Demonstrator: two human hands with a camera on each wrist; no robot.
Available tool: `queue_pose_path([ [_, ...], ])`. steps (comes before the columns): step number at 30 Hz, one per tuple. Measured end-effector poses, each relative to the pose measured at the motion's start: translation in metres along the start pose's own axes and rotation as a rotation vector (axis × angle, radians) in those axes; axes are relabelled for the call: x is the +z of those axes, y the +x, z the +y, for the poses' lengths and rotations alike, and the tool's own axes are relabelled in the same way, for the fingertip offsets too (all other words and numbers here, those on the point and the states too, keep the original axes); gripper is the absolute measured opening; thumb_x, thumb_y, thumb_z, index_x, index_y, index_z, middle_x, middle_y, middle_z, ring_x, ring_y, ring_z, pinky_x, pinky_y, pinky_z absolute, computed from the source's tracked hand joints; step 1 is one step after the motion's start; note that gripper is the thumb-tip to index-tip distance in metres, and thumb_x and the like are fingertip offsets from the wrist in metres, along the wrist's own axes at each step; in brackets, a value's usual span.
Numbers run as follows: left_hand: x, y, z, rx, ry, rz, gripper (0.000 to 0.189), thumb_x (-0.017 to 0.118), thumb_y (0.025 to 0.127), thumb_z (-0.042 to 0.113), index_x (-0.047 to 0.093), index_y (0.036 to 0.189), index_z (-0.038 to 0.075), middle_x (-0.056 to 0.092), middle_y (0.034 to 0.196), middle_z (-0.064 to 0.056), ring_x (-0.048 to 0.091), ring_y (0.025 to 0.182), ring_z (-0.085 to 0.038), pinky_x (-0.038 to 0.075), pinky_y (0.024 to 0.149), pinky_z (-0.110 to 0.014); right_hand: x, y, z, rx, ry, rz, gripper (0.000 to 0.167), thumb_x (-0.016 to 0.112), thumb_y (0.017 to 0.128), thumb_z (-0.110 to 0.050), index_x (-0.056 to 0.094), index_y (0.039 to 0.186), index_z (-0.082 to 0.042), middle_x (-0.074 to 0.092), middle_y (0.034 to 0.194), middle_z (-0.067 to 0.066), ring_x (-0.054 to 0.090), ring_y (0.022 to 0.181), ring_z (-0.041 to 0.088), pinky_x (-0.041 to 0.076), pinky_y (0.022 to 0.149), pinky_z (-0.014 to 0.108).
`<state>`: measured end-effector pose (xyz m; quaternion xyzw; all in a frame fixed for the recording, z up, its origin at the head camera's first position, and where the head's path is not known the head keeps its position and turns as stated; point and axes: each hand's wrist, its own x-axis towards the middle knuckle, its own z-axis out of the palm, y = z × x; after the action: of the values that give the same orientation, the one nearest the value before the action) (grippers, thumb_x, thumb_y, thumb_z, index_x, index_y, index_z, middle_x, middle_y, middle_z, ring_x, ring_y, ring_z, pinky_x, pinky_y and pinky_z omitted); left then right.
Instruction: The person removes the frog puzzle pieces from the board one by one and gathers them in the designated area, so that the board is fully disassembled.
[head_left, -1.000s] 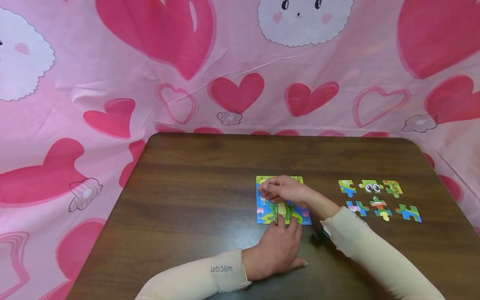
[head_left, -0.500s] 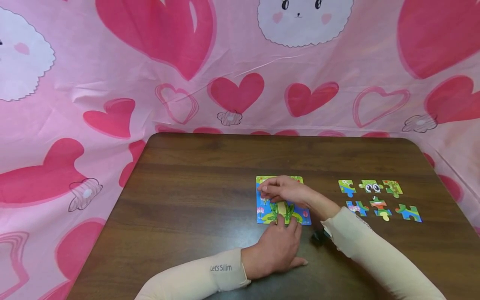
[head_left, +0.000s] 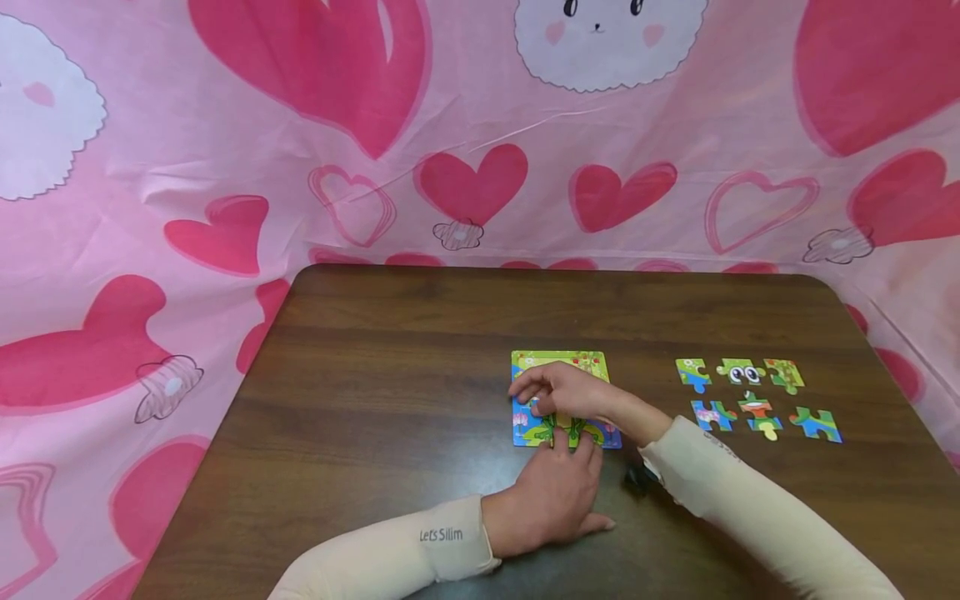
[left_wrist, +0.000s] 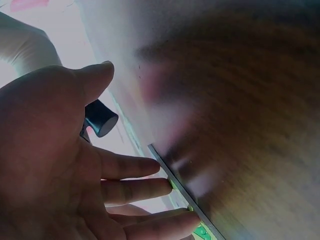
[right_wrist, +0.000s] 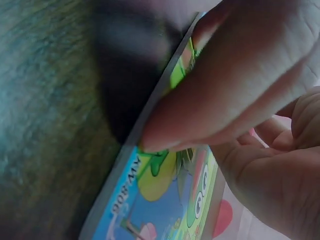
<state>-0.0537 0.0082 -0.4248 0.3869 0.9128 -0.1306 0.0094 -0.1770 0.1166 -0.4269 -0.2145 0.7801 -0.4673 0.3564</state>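
A square puzzle board [head_left: 522,433] with a frog picture lies flat at the middle of the table. My left hand [head_left: 551,496] reaches over its near edge, straight fingertips resting there, thumb spread to the side; the left wrist view shows those fingers [left_wrist: 137,191] along the board's edge. Over the left and middle of the board is my right hand [head_left: 570,390], fingers bent loosely and thumb apart from them, no piece visible in it. It hides part of the picture. In the right wrist view, left-hand fingers [right_wrist: 225,90] cover part of the board [right_wrist: 165,200].
Several loose jigsaw pieces lie in two rows on the right of the table: one with eyes [head_left: 741,372], a mouth piece [head_left: 757,408], and blue-green pieces [head_left: 817,423] around them. A black wrist device [head_left: 639,477] sits under the right wrist. Pink heart-printed cloth [head_left: 480,100] hangs behind.
My right hand has shifted slightly nearer and its fingers have loosened, the thumb parting from them. More of the board's top edge shows. The left hand stays put.
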Motion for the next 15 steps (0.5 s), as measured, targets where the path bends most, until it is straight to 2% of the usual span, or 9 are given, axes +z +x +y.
queue_pose_path([
  [6,0.001,0.000,0.000,-0.002,0.007,0.010,0.089,0.044,0.087,0.084,0.054,0.142,0.014,0.055,0.132,-0.001,0.059,0.106,-0.025,0.054,0.074,-0.027,0.002,0.002,0.002,0.026,-0.014,-0.013,0.034,0.061,0.092,0.006,0.068,0.123,-0.004,0.071,0.107,0.009,0.064,0.090,0.016,0.054,0.076,0.027],
  [11,0.000,0.000,-0.001,0.003,0.004,-0.010,0.089,0.044,0.088,0.084,0.054,0.143,0.015,0.054,0.135,-0.001,0.058,0.107,-0.025,0.054,0.074,-0.026,-0.002,-0.001,0.004,0.026,0.019,0.002,0.030,0.060,0.093,0.004,0.069,0.122,-0.003,0.072,0.108,0.010,0.064,0.092,0.017,0.054,0.078,0.028],
  [15,0.000,0.000,-0.001,0.010,0.001,-0.018,0.089,0.043,0.088,0.083,0.053,0.143,0.015,0.054,0.137,-0.002,0.058,0.108,-0.025,0.055,0.076,-0.025,-0.011,-0.005,0.007,0.022,0.071,0.044,0.030,0.061,0.095,0.000,0.068,0.124,-0.001,0.072,0.117,0.015,0.064,0.093,0.017,0.054,0.077,0.027],
])
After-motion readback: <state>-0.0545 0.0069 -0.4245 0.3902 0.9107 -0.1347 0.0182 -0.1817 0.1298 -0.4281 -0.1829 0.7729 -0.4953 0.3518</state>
